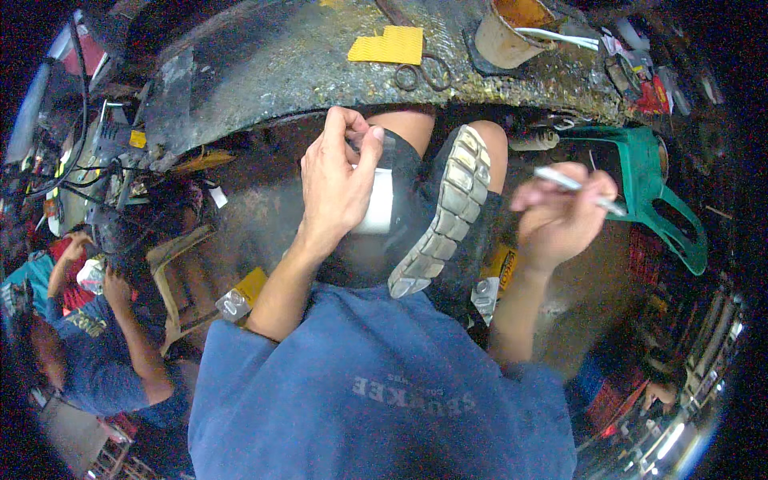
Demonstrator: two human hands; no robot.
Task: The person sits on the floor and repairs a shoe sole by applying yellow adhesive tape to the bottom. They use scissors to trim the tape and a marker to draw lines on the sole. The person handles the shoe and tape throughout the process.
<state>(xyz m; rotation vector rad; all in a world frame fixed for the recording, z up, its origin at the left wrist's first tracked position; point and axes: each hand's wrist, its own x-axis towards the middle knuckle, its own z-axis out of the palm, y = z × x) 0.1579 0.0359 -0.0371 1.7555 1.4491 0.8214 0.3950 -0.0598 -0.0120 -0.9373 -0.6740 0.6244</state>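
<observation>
My left hand [340,172] is over my left thigh, thumb and forefinger pinched together. What the fingertips hold, if anything, is too small to make out. A white flat piece [378,204] shows beside the palm, against my dark shorts. Between my legs a shoe sole [444,212] with a pale, blocky tread stands tilted, touched by neither hand. Off to the right, my raised right hand [560,212] is closed around a slim white-and-grey pen-like tool [560,178], a little smeared by motion.
Ahead is a worn work surface [272,76] bearing a yellow textured sheet [388,46], scissors [424,74] and a stained pot [512,36] with a white stick across its rim. A green plastic stool [640,176] is at right. Another person [104,344] sits at left.
</observation>
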